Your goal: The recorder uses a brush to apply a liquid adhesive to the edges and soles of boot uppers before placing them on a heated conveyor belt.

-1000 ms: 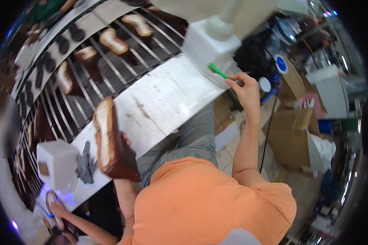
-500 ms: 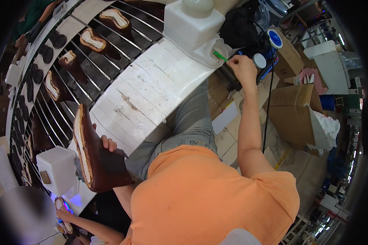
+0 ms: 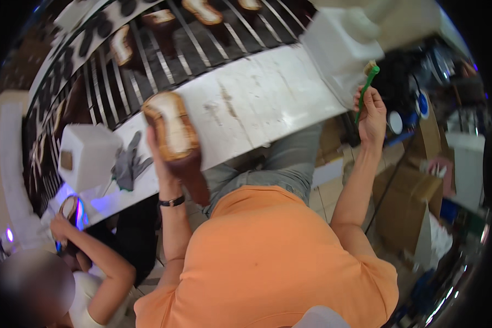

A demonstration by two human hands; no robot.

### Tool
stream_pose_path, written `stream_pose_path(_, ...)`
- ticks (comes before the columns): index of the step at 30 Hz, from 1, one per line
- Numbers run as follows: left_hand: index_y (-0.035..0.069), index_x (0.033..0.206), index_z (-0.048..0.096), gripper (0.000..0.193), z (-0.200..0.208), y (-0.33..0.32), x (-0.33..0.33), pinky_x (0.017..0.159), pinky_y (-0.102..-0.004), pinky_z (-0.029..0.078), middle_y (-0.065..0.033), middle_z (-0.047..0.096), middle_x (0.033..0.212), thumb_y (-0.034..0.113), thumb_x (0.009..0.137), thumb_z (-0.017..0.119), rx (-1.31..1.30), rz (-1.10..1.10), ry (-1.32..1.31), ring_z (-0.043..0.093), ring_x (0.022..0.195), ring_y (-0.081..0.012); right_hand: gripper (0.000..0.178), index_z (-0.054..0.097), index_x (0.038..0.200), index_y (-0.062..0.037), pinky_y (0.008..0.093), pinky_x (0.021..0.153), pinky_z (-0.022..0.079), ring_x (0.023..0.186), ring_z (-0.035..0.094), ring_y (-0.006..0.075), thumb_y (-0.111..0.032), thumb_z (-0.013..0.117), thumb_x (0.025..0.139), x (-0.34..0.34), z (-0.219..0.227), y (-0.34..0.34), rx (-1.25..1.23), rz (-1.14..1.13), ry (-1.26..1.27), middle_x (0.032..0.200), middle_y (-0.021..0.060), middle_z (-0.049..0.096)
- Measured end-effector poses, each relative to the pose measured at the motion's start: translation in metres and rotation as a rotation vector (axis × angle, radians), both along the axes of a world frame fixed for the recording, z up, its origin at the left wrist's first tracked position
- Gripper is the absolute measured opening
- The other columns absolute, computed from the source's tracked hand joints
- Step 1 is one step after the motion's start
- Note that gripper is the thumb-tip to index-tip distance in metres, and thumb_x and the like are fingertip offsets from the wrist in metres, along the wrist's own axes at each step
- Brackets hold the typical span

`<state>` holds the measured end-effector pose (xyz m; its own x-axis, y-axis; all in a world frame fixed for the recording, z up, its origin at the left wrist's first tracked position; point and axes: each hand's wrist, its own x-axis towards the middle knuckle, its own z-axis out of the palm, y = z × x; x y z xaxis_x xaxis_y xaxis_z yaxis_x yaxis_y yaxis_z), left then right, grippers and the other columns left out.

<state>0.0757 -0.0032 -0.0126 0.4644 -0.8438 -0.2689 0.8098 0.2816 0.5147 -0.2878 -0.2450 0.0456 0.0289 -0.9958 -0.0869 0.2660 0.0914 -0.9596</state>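
Observation:
My left hand [image 3: 159,154] holds a brown shoe [image 3: 175,141] sole-up, its pale sole facing me, just over the near edge of the white worktable [image 3: 257,98]. My right hand [image 3: 373,112] grips a green-handled brush [image 3: 366,87], bristles up, beside a white plastic container [image 3: 339,52] at the table's right end. My orange shirt fills the lower middle of the view.
A barred conveyor [image 3: 164,38] behind the table carries several shoes sole-up. A white box [image 3: 87,156] and a grey glove [image 3: 128,164] lie at the table's left. Another person's hand [image 3: 63,224] holds a shoe lower left. Cardboard boxes [image 3: 404,202] stand on the floor right.
The view has swung. My left hand has lifted the shoe higher and nearer the table's middle. My right hand keeps the brush by the white container.

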Motion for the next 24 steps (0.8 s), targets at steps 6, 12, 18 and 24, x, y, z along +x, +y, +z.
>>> stream_pose_path(6, -0.002, 0.129, 0.047, 0.059, 0.065, -0.026, -0.031, 0.096, -0.0307, 0.043, -0.0107, 0.057, 0.122, 0.048, 0.097, 0.043, 0.124, -0.082, -0.264, 0.057, 0.108, -0.0173, 0.013, 0.070, 0.091, 0.0010, 0.0177, 0.055, 0.039, 0.065, 0.054, 0.0048, 0.002, 0.067, 0.078, 0.115, 0.073, 0.036, -0.322, 0.685, 0.226, 0.080, 0.0032, 0.066)
stream_pose_path(12, -0.003, 0.126, 0.047, 0.055, 0.106, -0.031, -0.028, 0.089, -0.0270, 0.044, -0.0069, 0.058, 0.115, 0.044, 0.098, 0.044, 0.106, -0.014, -0.569, 0.055, 0.100, -0.0114, 0.013, 0.069, 0.083, 0.0021, 0.0188, 0.052, 0.039, 0.065, 0.056, 0.0083, 0.004, 0.073, 0.071, 0.158, 0.106, 0.064, -0.756, 0.865, 0.368, 0.079, 0.0061, 0.064)
stream_pose_path(18, -0.003, 0.128, 0.046, 0.050, 0.122, -0.032, -0.030, 0.087, -0.0265, 0.044, -0.0077, 0.058, 0.114, 0.035, 0.097, 0.050, 0.051, -0.025, -0.797, 0.053, 0.099, -0.0106, 0.012, 0.069, 0.086, 0.0021, 0.0236, 0.060, 0.048, 0.071, 0.060, 0.0121, -0.001, 0.074, 0.075, 0.176, 0.115, 0.055, -0.901, 0.747, 0.424, 0.079, 0.0081, 0.063)
stream_pose_path(24, -0.003, 0.129, 0.045, 0.062, 0.126, -0.031, -0.031, 0.086, -0.0304, 0.046, -0.0121, 0.064, 0.108, 0.042, 0.089, 0.060, 0.108, 0.022, -1.038, 0.061, 0.098, -0.0173, 0.010, 0.069, 0.084, 0.0019, 0.0242, 0.062, 0.048, 0.071, 0.062, 0.0138, -0.003, 0.073, 0.076, 0.196, 0.128, 0.042, -1.009, 0.677, 0.400, 0.080, 0.0088, 0.065)
